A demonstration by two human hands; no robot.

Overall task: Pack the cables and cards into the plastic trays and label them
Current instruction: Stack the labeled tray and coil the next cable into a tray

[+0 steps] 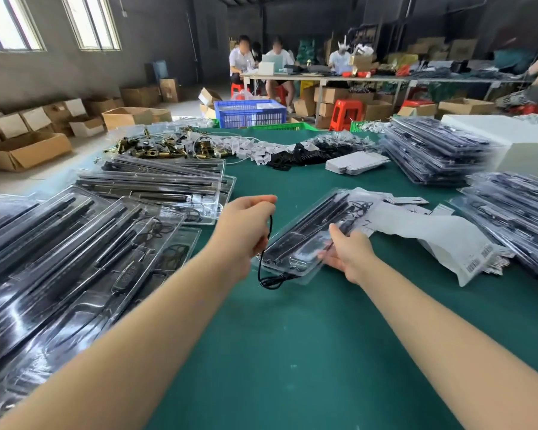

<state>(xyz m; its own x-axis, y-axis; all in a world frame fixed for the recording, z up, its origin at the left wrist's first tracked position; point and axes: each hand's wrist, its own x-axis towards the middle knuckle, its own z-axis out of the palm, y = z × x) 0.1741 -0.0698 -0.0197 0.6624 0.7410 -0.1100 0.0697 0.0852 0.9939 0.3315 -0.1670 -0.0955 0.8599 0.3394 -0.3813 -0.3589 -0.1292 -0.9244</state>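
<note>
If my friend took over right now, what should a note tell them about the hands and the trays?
Left hand: pinches a thin black cable that hangs at the near end of the clear plastic tray.
Right hand: holds that tray's right edge on the green table.
Done: black rods already lie in the tray.
Left: tuck the cable in, add a card, label it from the white label sheet.

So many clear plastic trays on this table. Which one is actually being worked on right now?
The lone plastic tray in the middle of the green table. The right hand grips its edge, and the left hand pinches a black cable beside it. The others lie in piles, untouched.
</note>
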